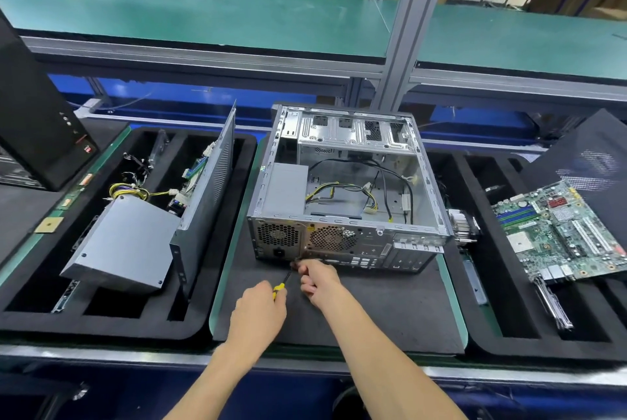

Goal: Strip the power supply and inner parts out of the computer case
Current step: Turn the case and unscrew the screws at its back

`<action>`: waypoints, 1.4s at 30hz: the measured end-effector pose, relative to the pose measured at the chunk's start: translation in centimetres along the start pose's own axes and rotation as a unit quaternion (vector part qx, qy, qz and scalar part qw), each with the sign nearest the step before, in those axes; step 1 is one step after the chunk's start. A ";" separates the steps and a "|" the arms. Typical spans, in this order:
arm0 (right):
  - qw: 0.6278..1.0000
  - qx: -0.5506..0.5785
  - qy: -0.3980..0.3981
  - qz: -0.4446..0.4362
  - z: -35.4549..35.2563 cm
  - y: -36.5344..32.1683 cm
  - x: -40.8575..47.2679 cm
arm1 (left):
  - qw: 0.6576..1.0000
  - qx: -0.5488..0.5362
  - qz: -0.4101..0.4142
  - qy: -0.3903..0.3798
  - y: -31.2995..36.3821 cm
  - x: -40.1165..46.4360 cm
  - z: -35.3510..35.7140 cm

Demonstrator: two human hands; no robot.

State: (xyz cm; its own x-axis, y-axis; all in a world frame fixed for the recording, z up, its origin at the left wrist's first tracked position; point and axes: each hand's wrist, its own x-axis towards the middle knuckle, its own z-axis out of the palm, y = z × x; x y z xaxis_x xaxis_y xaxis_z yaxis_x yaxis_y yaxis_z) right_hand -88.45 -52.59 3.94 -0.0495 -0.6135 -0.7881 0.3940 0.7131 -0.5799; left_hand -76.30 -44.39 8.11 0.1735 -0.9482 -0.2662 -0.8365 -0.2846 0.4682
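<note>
At the far left a black tower [37, 121] stands upright at the bench edge, just beside the left foam tray [190, 328]. In that tray a loose grey power supply [122, 246] lies tilted, its yellow and black wire bundle [130, 190] at its far end, and a perforated metal side panel [212, 182] stands on edge against its right side. The tray's near compartments show bare black foam.

In the middle, the computer case [346, 182] lies on its side on a dark mat [373, 311], open side up, rear panel facing the near edge. Its own power supply [286, 189] is still seated in the near-left corner, with cables [356, 189] trailing across the otherwise bare case floor. The drive cage [353, 131] fills the far end. Open mat runs along the case's near side and to the near right; a narrow strip of green bench separates the mat from each tray.

The left hand [259, 312] is curled round the yellow handle of a screwdriver [282, 284], whose dark shaft points up toward the lower rear edge of the case, below the power supply's fan grille [278, 234]. The right hand [317, 279] has its fingers curled, fingertips pinched at the screwdriver tip against the rear panel; what they hold there is too small to tell.

On the right, a green motherboard [559, 233] rests tilted across the right foam tray [492, 338], with a finned heatsink [463, 226] between it and the case. A dark perforated panel [590, 155] leans at the far right.
</note>
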 end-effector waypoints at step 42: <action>0.997 -0.061 -0.052 0.003 -0.2 -0.2 -0.7 | 0.889 -0.397 -0.169 -0.152 0.1 -0.3 0.3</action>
State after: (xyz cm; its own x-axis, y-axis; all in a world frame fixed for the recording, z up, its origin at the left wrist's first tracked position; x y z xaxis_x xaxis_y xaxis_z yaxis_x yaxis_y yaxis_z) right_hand -88.68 -52.25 4.55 0.0505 -0.6372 -0.7690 0.2790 0.7483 -0.6018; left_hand -76.64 -44.12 7.97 0.0955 -0.7410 -0.6646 -0.1105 -0.6714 0.7328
